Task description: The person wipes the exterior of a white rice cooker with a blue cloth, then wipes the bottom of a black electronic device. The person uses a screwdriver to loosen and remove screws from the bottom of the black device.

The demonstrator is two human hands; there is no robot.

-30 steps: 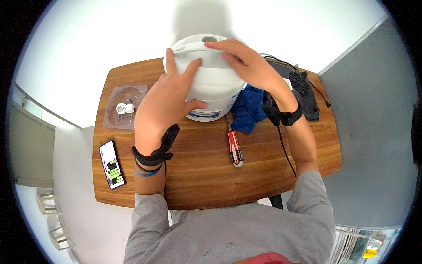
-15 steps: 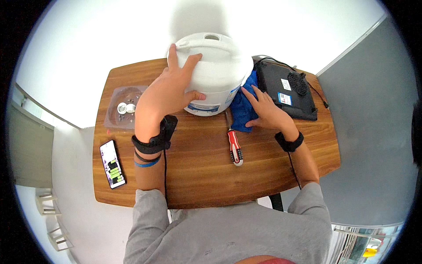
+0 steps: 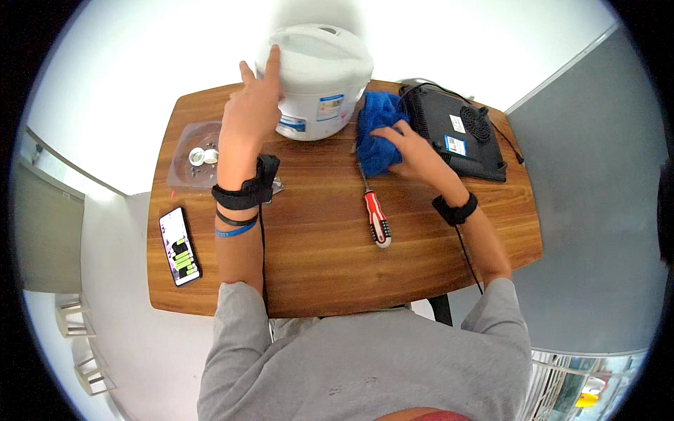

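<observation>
Cloth (image 3: 379,116), blue and crumpled, lies on the table (image 3: 316,266) between a white tub (image 3: 326,81) and a black appliance (image 3: 439,119). The right hand (image 3: 417,156) has its bent fingers over the cloth's right part, thumb near the lower edge; whether they pinch it, I cannot tell. The left hand (image 3: 251,116) is spread loosely along the tub's left side, forefinger tip near the top, clasping nothing. A screwdriver (image 3: 378,221) points its shaft toward the cloth.
</observation>
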